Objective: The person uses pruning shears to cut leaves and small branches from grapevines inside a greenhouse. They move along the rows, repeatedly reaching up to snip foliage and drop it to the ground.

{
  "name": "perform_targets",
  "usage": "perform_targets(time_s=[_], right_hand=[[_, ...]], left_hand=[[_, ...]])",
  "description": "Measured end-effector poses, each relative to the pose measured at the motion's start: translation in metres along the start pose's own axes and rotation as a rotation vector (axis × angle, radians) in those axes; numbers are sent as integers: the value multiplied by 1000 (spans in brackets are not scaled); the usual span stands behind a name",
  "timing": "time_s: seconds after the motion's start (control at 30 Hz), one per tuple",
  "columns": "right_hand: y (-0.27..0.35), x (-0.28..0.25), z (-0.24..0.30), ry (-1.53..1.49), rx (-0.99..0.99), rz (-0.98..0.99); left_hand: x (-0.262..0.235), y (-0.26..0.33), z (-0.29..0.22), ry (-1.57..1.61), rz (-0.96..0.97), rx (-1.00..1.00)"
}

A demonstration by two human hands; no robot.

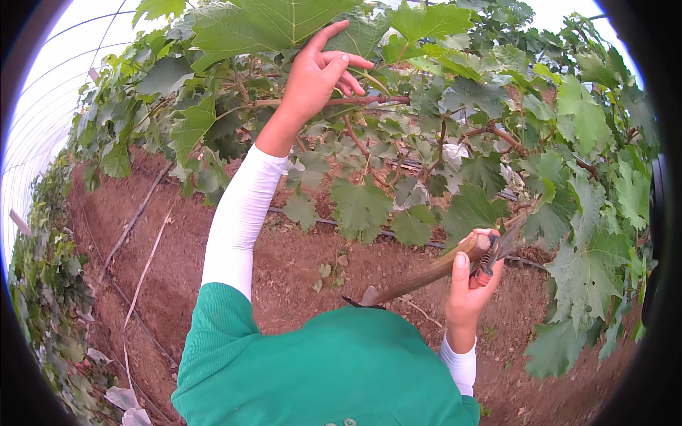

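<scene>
- The left hand is raised among the foliage, fingers apart and loosely bent, the index extended along the underside of a broad, toothed leaf with pale, branching veins; a close-fitting, wrinkled white sleeve covers the forearm.
- Just right of that wrist, a smooth, reddish-brown cane runs nearly level.
- Lower down, a rounded wooden shaft slants up toward the right hand; I cannot tell whether it is gripped.
- The right fingers are clamped on the pruning shears, which have reddish handles, a coiled metal spring and dull blades pointing up toward the vine.
- At far right hang large, lobed, matte leaves.
- Underneath lies reddish-brown, crumbly soil, crossed at left by a thin pale strip and farther right by a dark hose.
- Around it all, a whitish translucent cover arches over thin, curved ribs at left.
</scene>
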State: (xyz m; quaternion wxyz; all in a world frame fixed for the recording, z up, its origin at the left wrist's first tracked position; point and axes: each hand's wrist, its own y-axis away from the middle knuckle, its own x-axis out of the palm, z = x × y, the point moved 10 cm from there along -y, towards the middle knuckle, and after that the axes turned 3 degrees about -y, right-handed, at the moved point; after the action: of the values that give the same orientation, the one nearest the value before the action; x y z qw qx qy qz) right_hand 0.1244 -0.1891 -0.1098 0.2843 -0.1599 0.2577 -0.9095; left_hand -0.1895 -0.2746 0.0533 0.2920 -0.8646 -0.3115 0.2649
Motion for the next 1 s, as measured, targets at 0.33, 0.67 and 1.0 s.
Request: perform_targets(time_s=[0.33, 0.67, 1.0], right_hand=[[15, 22, -4, -35, 6, -24], [42, 21, 0, 19, -36, -131], [48, 27, 4, 41, -76, -222]], left_hand=[[7, 15, -2, 68, 27, 11], [25, 33, -8, 120, -56, 38], [40, 56, 3, 41, -91, 85]])
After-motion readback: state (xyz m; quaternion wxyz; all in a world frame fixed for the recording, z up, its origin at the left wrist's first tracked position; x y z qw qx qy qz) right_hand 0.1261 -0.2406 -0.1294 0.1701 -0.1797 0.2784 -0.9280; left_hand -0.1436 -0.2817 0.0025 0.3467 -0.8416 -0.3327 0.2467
